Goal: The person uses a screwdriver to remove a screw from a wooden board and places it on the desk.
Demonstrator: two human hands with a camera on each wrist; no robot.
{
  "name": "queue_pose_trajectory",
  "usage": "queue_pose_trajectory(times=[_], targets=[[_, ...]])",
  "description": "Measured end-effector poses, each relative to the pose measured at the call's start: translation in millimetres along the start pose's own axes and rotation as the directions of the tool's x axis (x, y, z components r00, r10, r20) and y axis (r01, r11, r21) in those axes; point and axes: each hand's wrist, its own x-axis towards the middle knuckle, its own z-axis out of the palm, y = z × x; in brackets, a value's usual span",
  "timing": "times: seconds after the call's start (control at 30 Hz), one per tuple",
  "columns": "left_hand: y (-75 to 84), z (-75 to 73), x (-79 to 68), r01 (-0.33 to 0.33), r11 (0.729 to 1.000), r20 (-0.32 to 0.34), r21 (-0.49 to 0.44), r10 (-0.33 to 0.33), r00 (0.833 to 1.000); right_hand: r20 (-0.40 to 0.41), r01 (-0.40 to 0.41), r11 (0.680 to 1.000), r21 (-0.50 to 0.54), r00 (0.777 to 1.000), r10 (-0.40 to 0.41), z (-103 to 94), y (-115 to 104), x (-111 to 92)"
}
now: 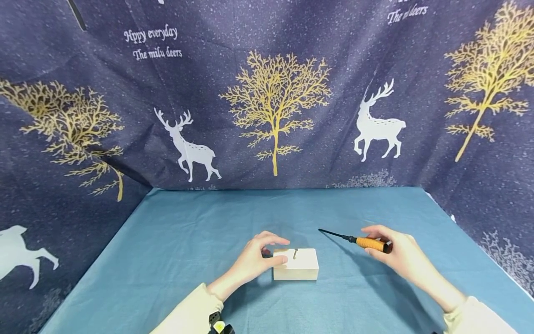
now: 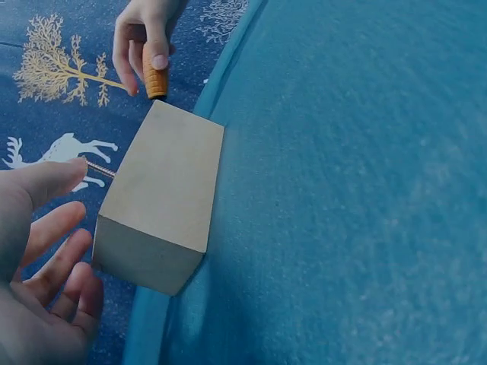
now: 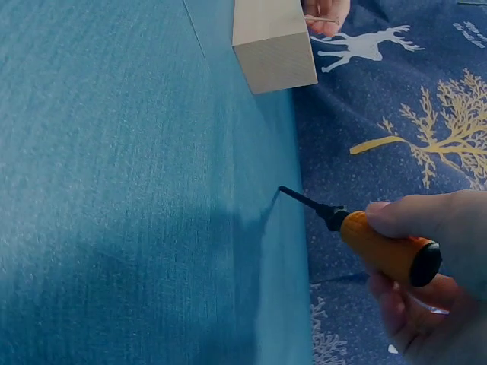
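Note:
A pale wooden block lies on the blue cloth, with a screw sticking up from its top face. My left hand is at the block's left end, thumb and fingers spread and loosely bent. In the left wrist view the thumb tip comes near the screw without gripping it; whether the hand touches the block cannot be told. To the right, my right hand holds a screwdriver by its orange handle. Its dark shaft points left toward the block, with a gap between them.
Blue cloth covers the table around the block. A dark blue hanging printed with white deer and yellow trees stands behind the table and along its sides.

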Motion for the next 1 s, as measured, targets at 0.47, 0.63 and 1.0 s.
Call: queue_pose_trajectory(times=[0.47,0.63,1.0], targets=[[3.6,3.8,6.2,-0.016,1.000,-0.049,-0.013,0.015,0.999,0.302,-0.069,0.996,0.064,0.952,0.047,5.4,4.6,-7.7],[5.2,4.5,9.5,-0.022,0.999,-0.029,-0.045,0.020,0.999,0.364,-0.098,0.991,0.095,0.930,0.057,12.2,11.2,-10.8],[11.2,9.8,16.7,-0.039,0.995,0.013,-0.094,0.040,0.999,0.386,-0.127,0.987,0.095,0.919,0.081,18.5,13.7,-14.4]])
